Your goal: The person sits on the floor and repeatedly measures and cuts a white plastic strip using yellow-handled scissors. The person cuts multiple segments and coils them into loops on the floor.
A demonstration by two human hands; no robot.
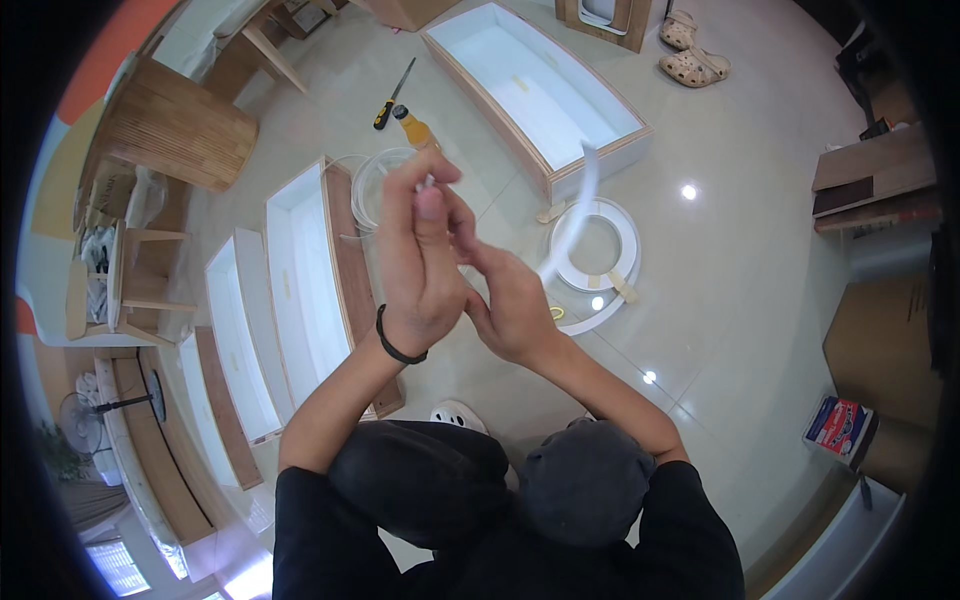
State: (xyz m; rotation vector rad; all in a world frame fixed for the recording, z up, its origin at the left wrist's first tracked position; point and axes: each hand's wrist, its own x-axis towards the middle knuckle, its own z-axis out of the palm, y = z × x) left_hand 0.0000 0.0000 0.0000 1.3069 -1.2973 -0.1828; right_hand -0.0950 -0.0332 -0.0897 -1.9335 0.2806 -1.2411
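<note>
Both hands are raised close together above my knees. My left hand (420,250), with a black band at its wrist, has its fingers curled over the thumb; a bit of something white peeks out between thumb and fingers, too small to name. Just right of it and lower, my right hand (510,300) is closed, its fingertips hidden against the left palm. A blurred white edging strip (580,215) curves up from behind the right hand; where it is gripped is hidden. Beyond it on the floor lies a white roll of edging strip (627,240) with pieces of tan tape.
Long white-lined wooden boxes stand left (308,270) and ahead (540,90). Near the left hand lie a coil of clear tubing (368,190), a bottle of orange liquid (415,128) and a yellow-black handled tool (384,112). A blue-red box (840,428) and cartons (880,335) line the right.
</note>
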